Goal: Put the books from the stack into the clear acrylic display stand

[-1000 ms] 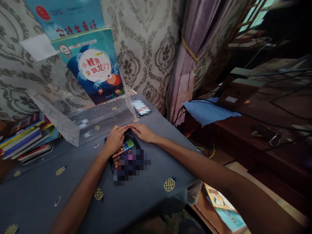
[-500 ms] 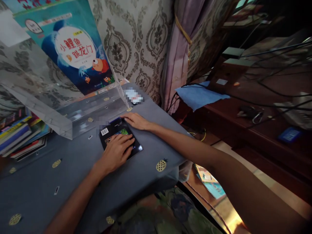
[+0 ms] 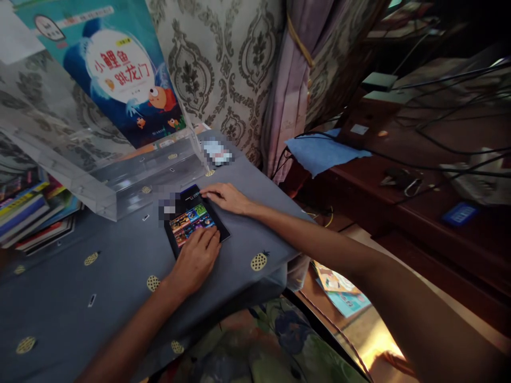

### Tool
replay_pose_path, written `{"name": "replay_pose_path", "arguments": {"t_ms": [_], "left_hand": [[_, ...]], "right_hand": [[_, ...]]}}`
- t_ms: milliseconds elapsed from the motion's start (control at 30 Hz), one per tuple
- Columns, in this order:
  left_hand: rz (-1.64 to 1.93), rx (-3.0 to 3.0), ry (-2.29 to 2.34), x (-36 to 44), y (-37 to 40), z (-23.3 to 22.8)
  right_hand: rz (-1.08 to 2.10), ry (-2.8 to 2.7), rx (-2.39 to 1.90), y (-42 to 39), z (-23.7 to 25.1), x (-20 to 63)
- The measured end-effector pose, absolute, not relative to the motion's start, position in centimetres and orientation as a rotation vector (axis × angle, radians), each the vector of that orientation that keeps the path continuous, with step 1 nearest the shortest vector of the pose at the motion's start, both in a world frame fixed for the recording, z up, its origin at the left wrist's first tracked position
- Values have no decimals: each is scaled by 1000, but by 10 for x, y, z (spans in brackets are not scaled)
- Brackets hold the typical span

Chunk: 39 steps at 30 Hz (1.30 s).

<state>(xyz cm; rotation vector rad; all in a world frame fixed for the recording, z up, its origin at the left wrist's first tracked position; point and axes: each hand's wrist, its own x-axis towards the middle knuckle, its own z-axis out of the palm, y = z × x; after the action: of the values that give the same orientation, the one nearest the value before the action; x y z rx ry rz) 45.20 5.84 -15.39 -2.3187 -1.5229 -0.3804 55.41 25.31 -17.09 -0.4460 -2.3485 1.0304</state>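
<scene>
A small dark booklet with colourful picture panels lies flat on the grey cloth-covered table. My left hand rests palm down at its near edge, fingertips on the cover. My right hand lies flat on its far right corner, fingers spread. Neither hand lifts the booklet off the cloth.
A clear acrylic stand holds a blue children's book behind the booklet. Stacked books lie at the left. A purple curtain, a dark wooden bench with cables and a blue cloth are at the right. More books lie on the floor.
My left hand slid from the booklet's far end back to its near edge, uncovering the cover. The booklet sits a little nearer the stand. The view tilted down.
</scene>
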Motion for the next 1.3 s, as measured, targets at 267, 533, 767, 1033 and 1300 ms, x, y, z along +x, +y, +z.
{"name": "replay_pose_path", "arguments": {"t_ms": [267,533,767,1033,1300], "left_hand": [[-365,-2333,-1528,451,58,-155],[-409,-2291,-1509,453,59,-158],[-444,-2385,-1594,438,46,-153],[-599,-2206,-1854,362,44,-158],[-733,-2094,-1922,336,50,-174]], "right_hand": [[1225,-2262,-414,211,-170,606],[805,-2474,-216,184,-162,638],[471,-2634,-71,176,-160,642],[599,-2623,-87,179,-152,639],[604,-2667,-129,206,-162,593]]}}
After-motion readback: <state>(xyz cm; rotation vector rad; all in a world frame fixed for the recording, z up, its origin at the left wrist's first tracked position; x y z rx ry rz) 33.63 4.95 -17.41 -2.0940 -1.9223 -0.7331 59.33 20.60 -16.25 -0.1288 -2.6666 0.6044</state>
